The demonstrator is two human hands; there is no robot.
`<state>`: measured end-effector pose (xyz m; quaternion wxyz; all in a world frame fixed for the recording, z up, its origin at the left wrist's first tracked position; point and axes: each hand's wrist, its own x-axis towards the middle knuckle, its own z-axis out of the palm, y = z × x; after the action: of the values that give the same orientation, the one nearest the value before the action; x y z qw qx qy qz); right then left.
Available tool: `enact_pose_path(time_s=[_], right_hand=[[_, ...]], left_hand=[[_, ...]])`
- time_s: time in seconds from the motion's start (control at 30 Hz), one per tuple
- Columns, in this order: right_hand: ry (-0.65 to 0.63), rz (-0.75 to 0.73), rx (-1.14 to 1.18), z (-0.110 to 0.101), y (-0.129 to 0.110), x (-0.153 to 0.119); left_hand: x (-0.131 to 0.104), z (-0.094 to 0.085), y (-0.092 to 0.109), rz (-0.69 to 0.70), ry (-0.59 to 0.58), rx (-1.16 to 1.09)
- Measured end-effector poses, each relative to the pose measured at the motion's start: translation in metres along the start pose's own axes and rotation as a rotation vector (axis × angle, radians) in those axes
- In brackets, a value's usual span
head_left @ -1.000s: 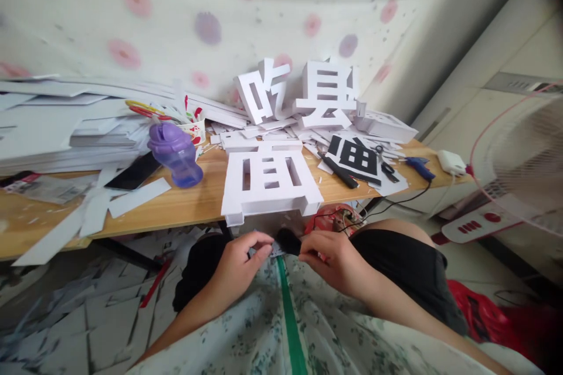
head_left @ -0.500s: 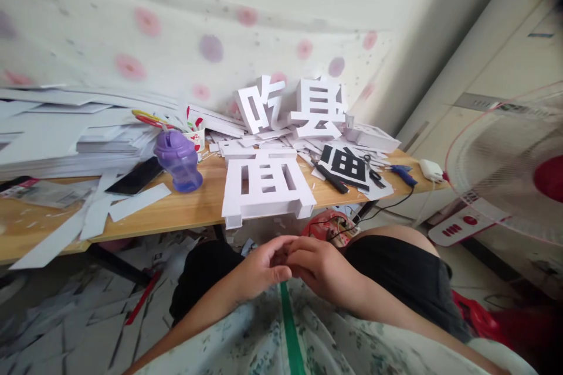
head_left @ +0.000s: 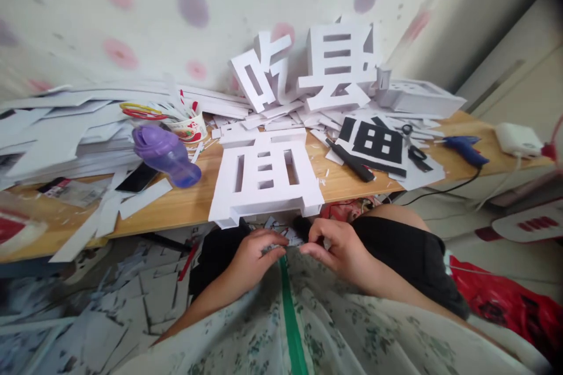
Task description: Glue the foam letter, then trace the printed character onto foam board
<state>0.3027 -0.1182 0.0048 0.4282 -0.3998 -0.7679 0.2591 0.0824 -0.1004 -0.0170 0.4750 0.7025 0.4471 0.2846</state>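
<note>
Left hand (head_left: 254,255), right hand (head_left: 338,249): off desk (head_left: 180,206) front edge | Grip, both: cannot tell | White character (head_left: 280,169): overhanging that edge

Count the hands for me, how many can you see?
2. The left hand is left of the green stripe; the right hand is right of it. Both are near the front white letter. Neither is hidden.

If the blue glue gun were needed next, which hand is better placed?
Probably the right hand: it is nearer the blue glue gun, which lies on that side; the left hand would have to reach across.
</note>
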Motion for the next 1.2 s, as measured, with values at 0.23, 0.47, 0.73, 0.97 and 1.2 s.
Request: enact_pose_path(time_s=[0.23,0.47,0.73,0.97,1.2], right_hand=[[0.11,0.107,0.364,-0.002,0.006,0.001],[0.106,0.276,0.643,-0.005,0.004,-0.002],[0.036,0.236,0.56,-0.008,0.01,0.003],[0.146,-0.035,0.055,-0.016,0.016,0.004],[0.231,-0.169,-0.116,-0.015,0.016,0.005]], left_hand=[[0.015,0.011,0.059,0.416,-0.051,-0.063],[0.02,0.017,0.079,0.511,-0.08,-0.09],[0.017,0.009,0.092,0.392,-0.058,0.029],[0.016,0.004,0.09,0.216,-0.068,0.261],[0.015,0.005,0.092,0.04,-0.081,0.264]])
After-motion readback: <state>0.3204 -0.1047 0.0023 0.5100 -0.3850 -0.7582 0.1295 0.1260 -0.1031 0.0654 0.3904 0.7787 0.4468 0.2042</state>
